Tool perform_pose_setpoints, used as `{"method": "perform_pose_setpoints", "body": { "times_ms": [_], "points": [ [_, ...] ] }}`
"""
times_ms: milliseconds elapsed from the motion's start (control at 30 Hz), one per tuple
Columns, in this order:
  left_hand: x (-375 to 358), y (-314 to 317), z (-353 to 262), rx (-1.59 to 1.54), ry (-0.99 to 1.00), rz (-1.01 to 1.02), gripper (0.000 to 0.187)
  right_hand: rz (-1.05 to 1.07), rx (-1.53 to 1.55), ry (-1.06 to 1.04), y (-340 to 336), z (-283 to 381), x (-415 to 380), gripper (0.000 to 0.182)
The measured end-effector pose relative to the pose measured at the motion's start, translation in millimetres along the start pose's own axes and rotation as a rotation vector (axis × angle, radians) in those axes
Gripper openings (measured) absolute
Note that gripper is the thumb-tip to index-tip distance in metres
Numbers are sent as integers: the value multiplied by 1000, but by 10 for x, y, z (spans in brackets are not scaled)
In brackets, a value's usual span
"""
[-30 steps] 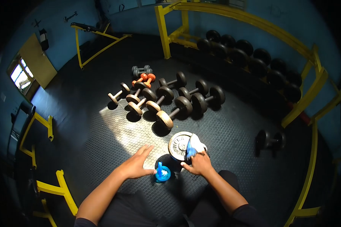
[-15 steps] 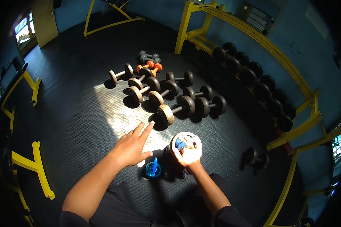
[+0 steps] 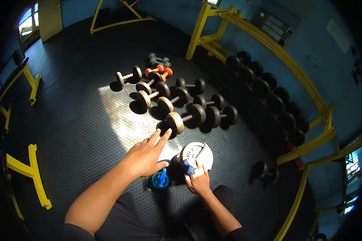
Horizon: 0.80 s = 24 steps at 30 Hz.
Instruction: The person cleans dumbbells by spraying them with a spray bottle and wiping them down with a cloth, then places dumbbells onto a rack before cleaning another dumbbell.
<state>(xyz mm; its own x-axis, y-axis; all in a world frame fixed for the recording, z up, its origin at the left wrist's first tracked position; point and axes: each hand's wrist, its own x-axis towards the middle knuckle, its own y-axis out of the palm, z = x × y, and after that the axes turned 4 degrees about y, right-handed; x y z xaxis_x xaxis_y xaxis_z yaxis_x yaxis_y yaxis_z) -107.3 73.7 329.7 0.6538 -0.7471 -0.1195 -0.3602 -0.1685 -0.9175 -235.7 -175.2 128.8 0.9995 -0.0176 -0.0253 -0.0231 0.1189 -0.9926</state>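
My right hand (image 3: 198,183) presses a bunched blue cloth (image 3: 188,166) against the near part of a round weight plate (image 3: 192,150). The plate's upper face is brightly sunlit and bears raised lettering; it looks like the top end of a dumbbell stood upright, its lower part in shadow. My left hand (image 3: 146,157) hovers palm down to the left of it, fingers stretched and spread, holding nothing. Just below that hand stands a small translucent blue tub (image 3: 157,183) with a bright blue strip-like piece (image 3: 163,177) rising across it.
Several black dumbbells lie ahead, the closest (image 3: 186,119) just beyond my left fingertips. Orange dumbbells (image 3: 160,70) and grey ones (image 3: 158,60) lie farther back. A yellow rack (image 3: 269,34) with dumbbells lines the right, a lone dumbbell (image 3: 265,172) below it. Yellow frames (image 3: 35,176) stand left.
My right hand has slid with the cloth from the plate's middle toward its near edge, uncovering the lettering. My left hand stays spread, barely shifted. The view has turned slightly.
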Motion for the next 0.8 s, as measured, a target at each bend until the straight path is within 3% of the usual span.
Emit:
{"method": "perform_pose_setpoints", "body": {
  "times_ms": [33,100,167,200,233,367,433,467,500,633,700,733,767,800],
  "points": [
    [-4,0,11,-11,-4,-7,96,-103,17,-28,51,-97,-97,61],
    [-12,-2,51,-4,-24,-15,95,51,-73,107,-26,-325,-167,65],
    [-32,12,85,-14,-23,-34,93,-117,53,76,129,-601,-75,62],
    [-41,23,95,-14,-14,-45,91,-141,158,90,111,-660,47,58],
    [-51,36,101,-31,-28,-46,91,-270,470,108,35,-631,238,54],
    [-99,57,101,-35,-51,-67,84,-365,43,-163,305,-935,876,47],
    [-130,60,95,-46,-38,-93,81,-250,9,180,-161,-320,1000,40],
    [-143,60,90,-37,-37,-104,78,-433,-202,-242,-132,-367,1113,33],
    [-147,59,84,-43,-47,-103,78,-476,-290,-348,-204,-239,1144,29],
    [-137,44,61,-48,-59,-76,76,-294,-137,-229,-457,203,1065,24],
    [-113,77,76,-35,-56,-66,77,-185,-98,-404,-617,340,983,19],
    [-100,86,85,-33,-59,-49,77,-296,14,-535,-608,362,936,14],
    [-101,74,81,-31,-55,-51,77,-206,70,-516,-643,411,836,16],
    [-109,47,74,-37,-63,-31,77,-159,78,-646,-357,228,781,18]
  ]
}}
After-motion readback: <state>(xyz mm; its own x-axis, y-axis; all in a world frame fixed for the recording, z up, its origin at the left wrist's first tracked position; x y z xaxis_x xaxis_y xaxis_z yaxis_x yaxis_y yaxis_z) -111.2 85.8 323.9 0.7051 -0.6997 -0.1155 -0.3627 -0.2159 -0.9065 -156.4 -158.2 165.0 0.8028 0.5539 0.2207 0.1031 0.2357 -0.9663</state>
